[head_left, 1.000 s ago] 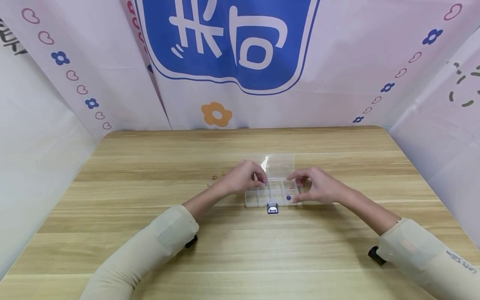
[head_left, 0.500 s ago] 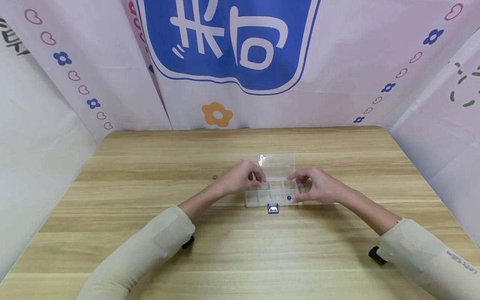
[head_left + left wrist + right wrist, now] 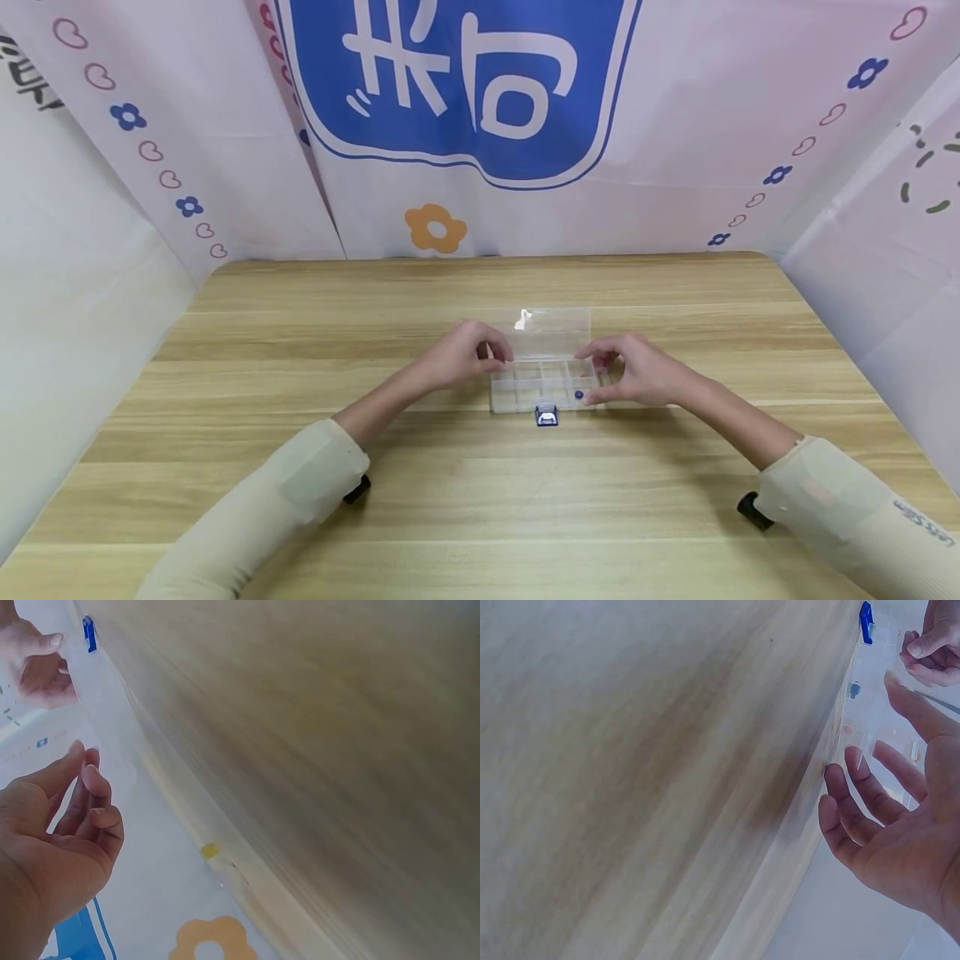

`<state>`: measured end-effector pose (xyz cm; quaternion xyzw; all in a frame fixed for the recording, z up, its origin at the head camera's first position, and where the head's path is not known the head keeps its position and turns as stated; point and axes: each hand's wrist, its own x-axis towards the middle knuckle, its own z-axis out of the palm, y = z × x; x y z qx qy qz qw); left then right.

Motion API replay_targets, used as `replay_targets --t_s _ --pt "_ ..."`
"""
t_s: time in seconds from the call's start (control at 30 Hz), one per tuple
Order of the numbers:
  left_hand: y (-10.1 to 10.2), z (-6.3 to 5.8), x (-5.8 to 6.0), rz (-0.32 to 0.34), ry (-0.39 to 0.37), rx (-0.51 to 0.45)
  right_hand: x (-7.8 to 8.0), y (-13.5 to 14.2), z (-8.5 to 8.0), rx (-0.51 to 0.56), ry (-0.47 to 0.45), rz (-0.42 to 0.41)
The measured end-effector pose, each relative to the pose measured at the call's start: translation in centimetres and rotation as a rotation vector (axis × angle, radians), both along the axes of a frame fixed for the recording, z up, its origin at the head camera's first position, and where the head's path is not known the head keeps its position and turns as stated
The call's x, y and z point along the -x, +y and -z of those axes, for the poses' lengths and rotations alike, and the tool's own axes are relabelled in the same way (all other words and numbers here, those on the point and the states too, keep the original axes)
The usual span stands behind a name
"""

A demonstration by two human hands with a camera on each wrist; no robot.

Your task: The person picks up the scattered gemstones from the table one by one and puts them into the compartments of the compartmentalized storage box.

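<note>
Glare whitens the clear lid (image 3: 551, 335); both wrist views look dim, blurred.

The head view looks down from behind both hands (image 3: 459, 357) (image 3: 645, 372), while each wrist view looks past its own up close, all showing the blue latch (image 3: 547, 416) between.

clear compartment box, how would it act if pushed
The clear box is probably light, its walls looking thin. Low and flat on the table, it should slide rather than tip. The blue piece inside might shift.
</note>
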<state>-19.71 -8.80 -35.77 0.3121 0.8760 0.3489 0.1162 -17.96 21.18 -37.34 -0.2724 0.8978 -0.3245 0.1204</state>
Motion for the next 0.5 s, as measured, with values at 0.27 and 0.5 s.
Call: replay_targets --t_s 0.27,0.5 --pt "-2.0 0.1 -0.1 -0.006 0.012 -0.043 0.0 0.0 0.0 0.004 0.002 -0.004" --pt "-3.6 0.1 -0.2 -0.028 0.018 -0.060 0.1 0.0 0.1 0.004 0.008 -0.007"
